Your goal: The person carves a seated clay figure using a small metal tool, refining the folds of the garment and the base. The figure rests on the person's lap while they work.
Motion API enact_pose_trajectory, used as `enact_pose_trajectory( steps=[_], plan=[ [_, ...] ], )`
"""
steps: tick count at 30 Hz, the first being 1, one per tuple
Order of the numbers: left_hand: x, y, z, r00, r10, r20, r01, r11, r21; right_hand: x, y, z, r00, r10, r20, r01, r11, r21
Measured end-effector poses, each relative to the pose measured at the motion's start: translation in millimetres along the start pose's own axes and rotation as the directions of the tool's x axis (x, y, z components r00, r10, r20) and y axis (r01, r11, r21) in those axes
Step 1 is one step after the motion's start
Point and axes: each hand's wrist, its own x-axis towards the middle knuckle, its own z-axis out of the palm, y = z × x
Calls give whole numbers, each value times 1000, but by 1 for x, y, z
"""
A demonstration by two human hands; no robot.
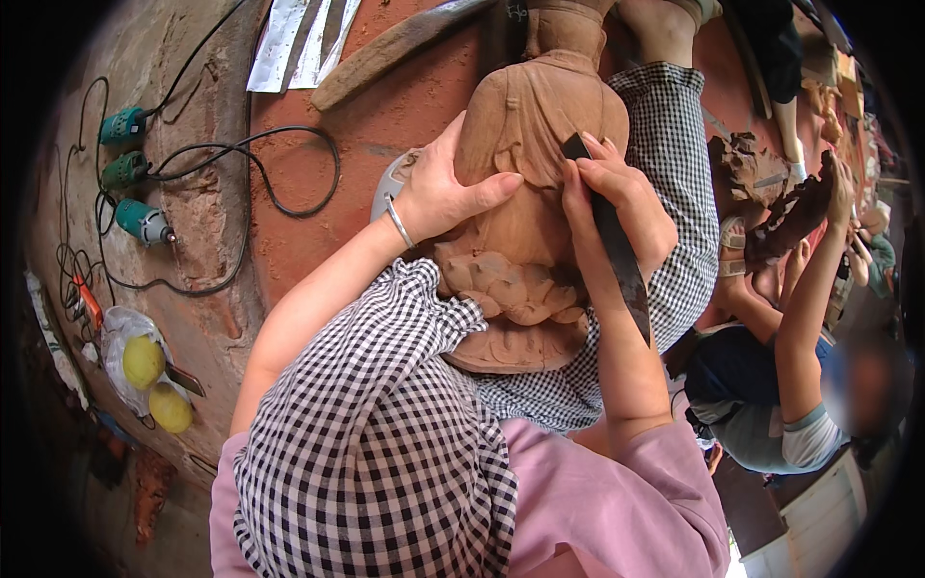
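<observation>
A carved reddish-brown wooden statue [544, 111] of a robed figure lies before me, its head end away from me and its carved base toward me. My left hand [443, 193] grips its left side, thumb laid across the front and the other fingers mostly hidden. In my right hand [626, 197] is a long, thin, dark flat strip [620, 250], pinched between thumb and fingers. The strip's far end meets the carved folds of the robe. Its other end runs back along my right forearm. Whether it is metal or an abrasive strip I cannot tell.
Green power tools [143, 222] with black cords [279, 207] lie at the left. Near them are yellow round fruits [144, 362] in a plastic bag. A wooden beam [395, 53] and paper sheets [301, 43] lie beyond. At right, another person [771, 385] handles a dark rough piece [795, 217].
</observation>
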Motion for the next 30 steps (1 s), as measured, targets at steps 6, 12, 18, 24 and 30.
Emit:
enact_pose_trajectory(
  steps=[6,12,18,24,30],
  plan=[
    [0,-1,0,1000,18,-19,-18,999,37,-4,-7,-11,995,103,17,-103,995,-2],
    [0,0,0,1000,-5,-12,5,1000,18,8,-2,-3,1000,11,10,-12,999,38],
    [0,-4,-2,1000,15,-19,-14,996,91,1,-11,-26,930,346,122,-361,923,130],
    [1,-2,0,999,24,-23,-24,1000,7,48,0,-39,717,542,439,-678,688,258],
    [1,-9,0,996,73,-47,-74,997,-14,94,21,-46,741,67,669,-139,989,55]
  ],
)
